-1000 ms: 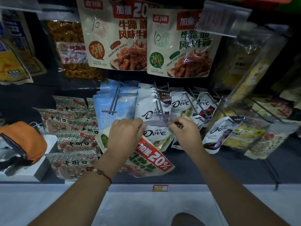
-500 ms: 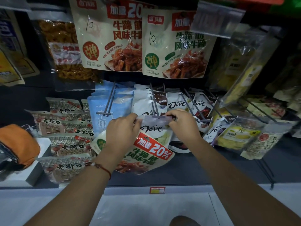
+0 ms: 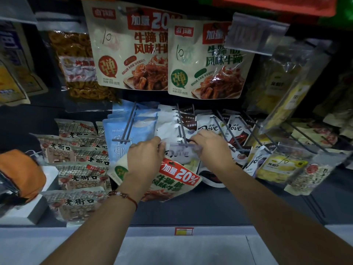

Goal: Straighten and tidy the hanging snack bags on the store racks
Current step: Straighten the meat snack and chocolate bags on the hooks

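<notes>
At centre hook: clear tag holder over white Dove bags.
Left hand: fingers pinch holder's left end; beef-tendon bag beneath.
Right hand: fingers curled, pinching holder's right end.

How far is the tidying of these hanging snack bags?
Done: the two beef tendon bags above hang straight. In hand: left hand and right hand grip the clear tag holder on the chocolate hook. Left: the loose tilted bag below and the skewed right-side bags.
</notes>
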{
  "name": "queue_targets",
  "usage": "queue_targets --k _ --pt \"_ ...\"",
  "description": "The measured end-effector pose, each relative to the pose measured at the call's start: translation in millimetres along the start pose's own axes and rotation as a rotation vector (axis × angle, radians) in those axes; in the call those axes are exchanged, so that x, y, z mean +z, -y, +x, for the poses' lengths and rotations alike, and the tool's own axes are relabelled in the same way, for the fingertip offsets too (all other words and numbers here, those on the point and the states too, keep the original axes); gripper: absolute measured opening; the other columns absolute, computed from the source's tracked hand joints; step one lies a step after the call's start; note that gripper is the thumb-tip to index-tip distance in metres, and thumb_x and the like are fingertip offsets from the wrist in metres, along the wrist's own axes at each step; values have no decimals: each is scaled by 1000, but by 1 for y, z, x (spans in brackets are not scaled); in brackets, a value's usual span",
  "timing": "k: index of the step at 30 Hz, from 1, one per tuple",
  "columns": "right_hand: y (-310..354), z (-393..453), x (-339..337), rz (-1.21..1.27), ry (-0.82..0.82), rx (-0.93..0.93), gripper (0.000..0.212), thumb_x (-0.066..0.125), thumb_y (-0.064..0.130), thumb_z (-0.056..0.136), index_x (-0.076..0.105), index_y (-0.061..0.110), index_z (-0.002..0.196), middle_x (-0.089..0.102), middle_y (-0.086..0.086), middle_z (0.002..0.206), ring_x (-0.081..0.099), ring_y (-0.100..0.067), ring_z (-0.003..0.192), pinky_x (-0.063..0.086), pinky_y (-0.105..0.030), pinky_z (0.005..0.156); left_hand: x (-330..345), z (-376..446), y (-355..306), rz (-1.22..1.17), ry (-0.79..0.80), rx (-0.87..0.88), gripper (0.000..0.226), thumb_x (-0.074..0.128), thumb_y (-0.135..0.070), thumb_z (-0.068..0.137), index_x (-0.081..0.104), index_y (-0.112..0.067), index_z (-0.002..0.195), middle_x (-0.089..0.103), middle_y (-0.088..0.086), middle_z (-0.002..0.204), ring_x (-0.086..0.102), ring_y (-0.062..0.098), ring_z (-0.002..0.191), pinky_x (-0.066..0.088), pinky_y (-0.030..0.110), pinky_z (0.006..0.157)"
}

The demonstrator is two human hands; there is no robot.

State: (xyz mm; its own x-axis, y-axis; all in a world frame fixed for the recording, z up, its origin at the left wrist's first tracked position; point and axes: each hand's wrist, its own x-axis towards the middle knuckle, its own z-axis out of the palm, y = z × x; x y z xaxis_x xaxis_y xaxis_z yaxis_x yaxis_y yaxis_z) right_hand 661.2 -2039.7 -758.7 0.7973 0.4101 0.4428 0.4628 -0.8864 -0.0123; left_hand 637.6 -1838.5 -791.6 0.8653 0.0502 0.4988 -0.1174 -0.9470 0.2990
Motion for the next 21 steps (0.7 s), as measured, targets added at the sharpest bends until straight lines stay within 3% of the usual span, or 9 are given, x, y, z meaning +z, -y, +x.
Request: queue_targets --k 3,5,8,11,14,17,19,21 --pt "-5 -4 6 -18 -24 -28 23 70 3 79 71 11 101 66 -4 89 62 -23 81 50 -34 69 -1 -3 5 4 5 14 24 50 -38 98 61 -16 96 63 5 63 61 29 59 33 32 60" --pt "-7 -9 8 -21 -12 -24 31 70 4 80 70 11 110 69 -4 97 64 -24 89 54 -38 79 -6 -7 7 3 13 8 27 53 -41 96 56 -16 104 63 3 62 61 28 58 37 33 60" --pt "-4 -26 11 21 -47 11 49 68 6 82 59 7 130 63 -8 123 59 -27 114 49 -40 99 -13 -16 11 0 5 32 34 56 -49 93 53 -15 92 60 2 58 59 26 53 38 32 56" --pt "15 -59 12 191 -165 104 45 54 10 90 54 6 134 55 -8 136 49 -23 128 42 -38 108 -20 -26 16 7 -17 139 39 57 -52 90 55 -17 73 56 -2 52 54 21 46 34 28 51" --pt "46 -104 19 389 -97 175 49 55 21 94 46 15 141 48 1 141 41 -10 131 40 -31 107 -24 -39 15 40 -49 260 54 48 -58 92 49 -18 56 50 -3 47 47 20 41 29 26 49" --pt "65 -132 29 522 58 265 58 47 49 94 39 24 146 38 14 144 30 2 132 34 -23 107 -30 -47 10 64 -85 327 55 42 -56 93 49 -19 53 49 -2 48 47 21 42 35 28 51" --pt "68 -134 32 572 174 257 56 41 64 91 49 29 134 47 17 129 41 4 119 42 -22 98 -38 -48 7 42 -113 350 53 44 -54 93 51 -18 54 50 -1 49 48 21 44 37 29 52" --pt "70 -128 28 609 258 250 39 44 64 90 56 32 110 53 19 101 51 2 95 45 -23 77 -47 -50 3 19 -129 364 53 45 -55 93 52 -18 55 51 -2 51 48 21 46 39 30 53"
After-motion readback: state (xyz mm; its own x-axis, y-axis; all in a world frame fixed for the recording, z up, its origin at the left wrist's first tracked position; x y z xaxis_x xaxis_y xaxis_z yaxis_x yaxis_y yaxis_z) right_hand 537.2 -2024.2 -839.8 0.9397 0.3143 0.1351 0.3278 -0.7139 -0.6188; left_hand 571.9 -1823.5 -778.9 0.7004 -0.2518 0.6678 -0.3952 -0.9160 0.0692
